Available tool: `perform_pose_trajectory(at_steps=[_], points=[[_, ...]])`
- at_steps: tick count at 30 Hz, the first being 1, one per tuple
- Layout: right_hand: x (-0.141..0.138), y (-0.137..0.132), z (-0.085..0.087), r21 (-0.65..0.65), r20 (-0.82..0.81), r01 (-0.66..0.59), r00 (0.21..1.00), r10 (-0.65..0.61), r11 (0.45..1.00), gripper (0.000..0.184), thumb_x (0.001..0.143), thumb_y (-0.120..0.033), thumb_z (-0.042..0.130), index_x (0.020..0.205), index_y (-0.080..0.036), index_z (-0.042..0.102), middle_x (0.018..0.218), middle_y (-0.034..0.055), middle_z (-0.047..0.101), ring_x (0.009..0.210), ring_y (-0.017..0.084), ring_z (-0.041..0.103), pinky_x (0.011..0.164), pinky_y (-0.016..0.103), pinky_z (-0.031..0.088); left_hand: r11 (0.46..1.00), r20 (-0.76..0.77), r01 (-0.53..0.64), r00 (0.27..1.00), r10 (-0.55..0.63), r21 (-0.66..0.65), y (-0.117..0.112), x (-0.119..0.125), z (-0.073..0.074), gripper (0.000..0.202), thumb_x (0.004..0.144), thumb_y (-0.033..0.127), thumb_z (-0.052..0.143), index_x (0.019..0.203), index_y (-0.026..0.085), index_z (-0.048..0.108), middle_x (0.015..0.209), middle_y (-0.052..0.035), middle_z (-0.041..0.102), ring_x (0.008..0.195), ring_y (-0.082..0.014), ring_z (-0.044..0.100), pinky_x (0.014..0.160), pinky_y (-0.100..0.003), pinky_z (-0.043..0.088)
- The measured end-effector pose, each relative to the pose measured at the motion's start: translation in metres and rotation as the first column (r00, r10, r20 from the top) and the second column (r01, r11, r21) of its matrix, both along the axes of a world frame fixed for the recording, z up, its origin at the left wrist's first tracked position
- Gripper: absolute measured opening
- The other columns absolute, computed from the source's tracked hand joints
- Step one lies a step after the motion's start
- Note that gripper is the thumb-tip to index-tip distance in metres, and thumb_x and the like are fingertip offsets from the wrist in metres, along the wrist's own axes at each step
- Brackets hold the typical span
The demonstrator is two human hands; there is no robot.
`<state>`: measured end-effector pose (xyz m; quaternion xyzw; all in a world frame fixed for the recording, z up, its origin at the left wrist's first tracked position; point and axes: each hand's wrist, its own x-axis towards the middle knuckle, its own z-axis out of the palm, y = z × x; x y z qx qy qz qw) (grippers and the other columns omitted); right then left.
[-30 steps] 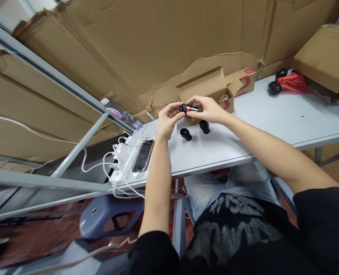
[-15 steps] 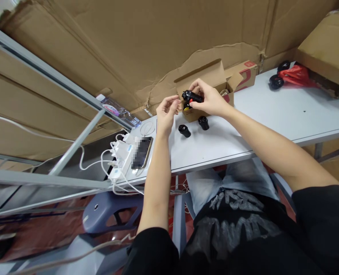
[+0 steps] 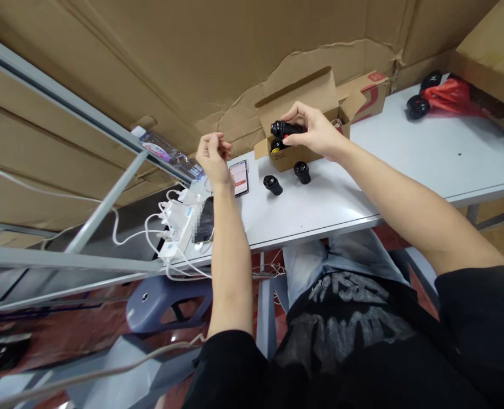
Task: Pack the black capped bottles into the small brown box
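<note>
My right hand point(image 3: 314, 133) grips a black cylindrical piece point(image 3: 282, 129) with a stepped end, above an open cardboard box point(image 3: 294, 157). A red spot shows near the thumb. Inside the box lies another black piece point(image 3: 277, 146) with a yellow mark, partly hidden. My left hand point(image 3: 213, 156) hovers to the left of the box, fingers loosely bent and apart, with nothing visible in it. Two short black ribbed cylinders, a left one point(image 3: 273, 185) and a right one point(image 3: 302, 172), stand on the white table point(image 3: 320, 207) before the box.
Beyond my left wrist lies a lit phone point(image 3: 239, 177); a dark phone point(image 3: 207, 218) is beside the white power strip point(image 3: 177, 233) and its cables. A plastic bottle point(image 3: 167, 152) rests near the metal frame. At right are a red bag point(image 3: 456, 96) and a large carton point(image 3: 492, 54).
My left hand has moved left, away from the box and the black piece, uncovering the lit phone. My right hand still holds the black piece over the box. The view has shifted slightly.
</note>
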<state>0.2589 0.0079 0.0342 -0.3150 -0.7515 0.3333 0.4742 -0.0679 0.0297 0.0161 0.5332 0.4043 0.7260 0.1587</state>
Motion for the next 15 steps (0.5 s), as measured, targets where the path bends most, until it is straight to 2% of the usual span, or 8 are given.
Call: perform_pose_trajectory(at_steps=[3, 6, 8, 11, 15], points=[[0.000, -0.004, 0.001, 0.018, 0.038, 0.044, 0.998, -0.044, 0.999, 0.051, 0.092, -0.039, 0.091, 0.136, -0.028, 0.066, 0.133, 0.0139, 0.088, 0.130, 0.039, 0.080, 0.106, 0.055, 0.068, 0.997, -0.137, 0.056, 0.988, -0.064, -0.060, -0.011, 0.029, -0.005, 0.061, 0.096, 0.090, 0.086, 0.098, 0.029, 0.076, 0.076, -0.0002, 0.070, 0.063, -0.0146, 0.054, 0.059, -0.033, 0.039], [-0.001, -0.011, 0.002, 0.102, 0.079, 0.085, 0.993, -0.093, 0.991, 0.045, 0.094, -0.034, 0.085, 0.135, -0.025, 0.069, 0.129, 0.0134, 0.089, 0.126, 0.038, 0.082, 0.110, 0.053, 0.066, 0.983, -0.321, 0.161, 0.930, -0.182, -0.090, -0.025, 0.057, -0.010, 0.063, 0.095, 0.091, 0.090, 0.103, 0.029, 0.082, 0.084, -0.0026, 0.074, 0.072, -0.0169, 0.064, 0.069, -0.034, 0.051], [-0.001, -0.017, 0.003, 0.144, 0.099, 0.089, 0.990, -0.104, 0.986, 0.042, 0.093, -0.032, 0.082, 0.132, -0.023, 0.071, 0.127, 0.0128, 0.089, 0.124, 0.038, 0.083, 0.111, 0.053, 0.065, 0.977, -0.401, 0.195, 0.891, -0.215, -0.089, -0.032, 0.069, -0.014, 0.070, 0.095, 0.096, 0.087, 0.108, 0.028, 0.084, 0.089, -0.0040, 0.077, 0.076, -0.0181, 0.066, 0.073, -0.035, 0.054], [-0.001, -0.020, 0.005, 0.161, 0.126, 0.103, 0.984, -0.124, 0.981, 0.040, 0.095, -0.033, 0.081, 0.133, -0.022, 0.072, 0.124, 0.0121, 0.089, 0.122, 0.038, 0.083, 0.108, 0.052, 0.065, 0.978, -0.462, 0.191, 0.862, -0.206, -0.080, -0.037, 0.077, -0.017, 0.076, 0.097, 0.101, 0.082, 0.114, 0.027, 0.086, 0.093, -0.0045, 0.078, 0.079, -0.0190, 0.064, 0.075, -0.035, 0.052], [0.005, -0.014, 0.009, 0.170, 0.094, 0.152, 0.981, -0.169, 0.974, 0.044, 0.099, -0.036, 0.081, 0.140, -0.024, 0.069, 0.130, 0.0133, 0.088, 0.126, 0.038, 0.082, 0.111, 0.053, 0.065, 0.987, -0.480, 0.144, 0.862, -0.162, -0.076, -0.034, 0.074, -0.018, 0.072, 0.101, 0.097, 0.080, 0.112, 0.027, 0.087, 0.089, -0.0041, 0.076, 0.078, -0.0198, 0.063, 0.076, -0.036, 0.052]])
